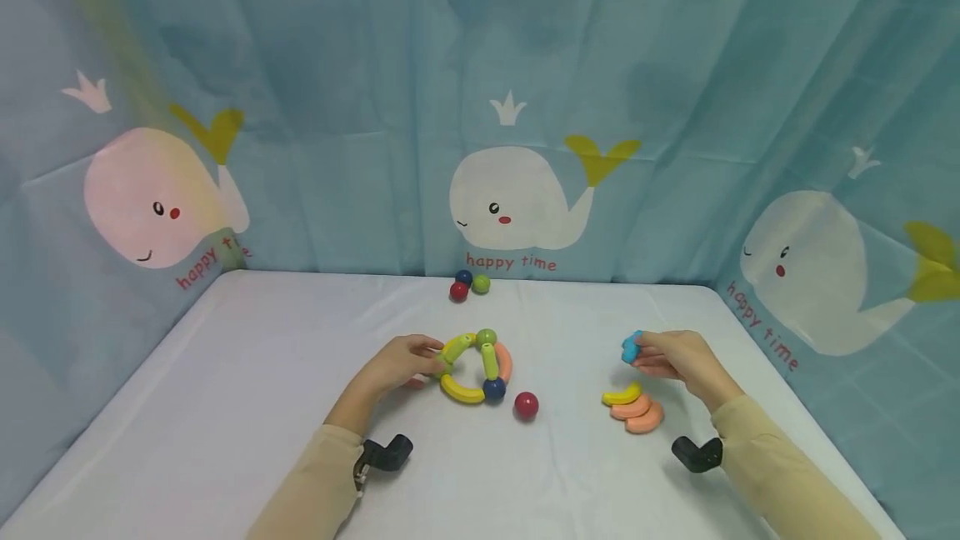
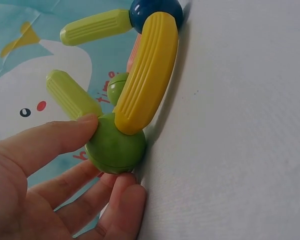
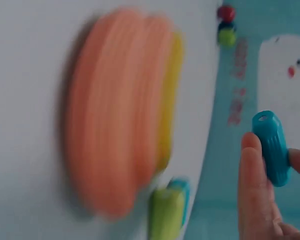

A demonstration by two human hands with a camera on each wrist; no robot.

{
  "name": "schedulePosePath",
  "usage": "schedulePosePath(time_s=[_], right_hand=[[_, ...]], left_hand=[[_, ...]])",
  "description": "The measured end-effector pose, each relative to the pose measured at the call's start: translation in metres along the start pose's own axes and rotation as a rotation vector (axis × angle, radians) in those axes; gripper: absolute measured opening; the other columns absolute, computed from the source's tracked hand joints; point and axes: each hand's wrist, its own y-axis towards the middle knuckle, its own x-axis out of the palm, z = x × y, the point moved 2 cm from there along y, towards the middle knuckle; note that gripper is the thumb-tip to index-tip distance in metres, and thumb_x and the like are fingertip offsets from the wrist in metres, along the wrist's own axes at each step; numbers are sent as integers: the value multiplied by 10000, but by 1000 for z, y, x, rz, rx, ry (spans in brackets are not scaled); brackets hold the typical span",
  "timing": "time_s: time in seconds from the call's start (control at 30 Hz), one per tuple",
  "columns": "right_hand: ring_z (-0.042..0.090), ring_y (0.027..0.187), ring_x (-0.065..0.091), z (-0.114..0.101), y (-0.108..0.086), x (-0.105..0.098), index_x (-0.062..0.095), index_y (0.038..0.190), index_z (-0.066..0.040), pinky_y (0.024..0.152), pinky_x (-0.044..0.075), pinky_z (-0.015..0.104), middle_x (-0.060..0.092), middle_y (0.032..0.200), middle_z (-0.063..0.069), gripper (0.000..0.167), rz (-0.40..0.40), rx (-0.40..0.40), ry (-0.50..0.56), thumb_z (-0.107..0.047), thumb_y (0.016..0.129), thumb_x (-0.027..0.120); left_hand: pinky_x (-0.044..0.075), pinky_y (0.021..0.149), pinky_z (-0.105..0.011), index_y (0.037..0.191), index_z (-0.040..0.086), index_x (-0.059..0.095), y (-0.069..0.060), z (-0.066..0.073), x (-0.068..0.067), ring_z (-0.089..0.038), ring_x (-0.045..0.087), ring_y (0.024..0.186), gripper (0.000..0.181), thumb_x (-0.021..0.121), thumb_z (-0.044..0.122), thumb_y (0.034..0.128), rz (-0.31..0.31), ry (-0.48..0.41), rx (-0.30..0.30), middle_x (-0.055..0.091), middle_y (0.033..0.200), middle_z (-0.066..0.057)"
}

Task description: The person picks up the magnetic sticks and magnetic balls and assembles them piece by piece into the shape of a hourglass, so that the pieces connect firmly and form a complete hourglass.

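Note:
A ring of curved yellow [image 1: 462, 391] and orange-pink [image 1: 505, 362] pieces joins green [image 1: 486, 337] and dark blue [image 1: 493, 390] balls. Light green sticks [image 1: 490, 362] rise from it. At its left side my left hand [image 1: 405, 361] holds a green ball [image 2: 115, 145] between thumb and fingers; a yellow curved piece [image 2: 149, 72] and a green stick [image 2: 74, 95] are attached to that ball. Off to the right, my right hand [image 1: 686, 361] pinches a short blue piece [image 3: 271, 147], raised above the table in the right wrist view.
A red ball [image 1: 527, 405] lies right of the ring. Red [image 1: 458, 292], blue [image 1: 464, 277] and green [image 1: 482, 283] balls sit at the back edge. Loose orange-pink [image 1: 645, 417] and yellow [image 1: 622, 395] curved pieces lie below my right hand, with green [image 3: 165, 212] and blue pieces beside them.

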Motion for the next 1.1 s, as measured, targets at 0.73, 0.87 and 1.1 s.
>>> schedulePosePath(time_s=[0.73,0.87,1.1], right_hand=[[202,930,745,-61,38,143,688,1073,-5,878,600,348,743,1037,123,268,-119,-332,-26,-181,880,748],[199,948,730,-66,40,155,731,1064,-59,912,591,390,762,1005,86,247,-126,-409,-143,-191,860,773],[227,1055,702,-72,43,167,751,1078,-106,915,589,414,764,1041,40,225,-157,-567,-335,-183,868,764]], left_hand=[[598,796,-333,1284,121,644,1,0,0,-191,646,958,494,771,237,822,1,-4,-18,650,1209,-120],[600,800,-337,1286,121,643,1,0,0,-196,644,968,496,769,232,820,-2,-14,-21,644,1215,-123],[599,799,-337,1290,121,640,1,0,1,-201,642,976,498,769,232,822,3,-13,-32,640,1227,-128]])
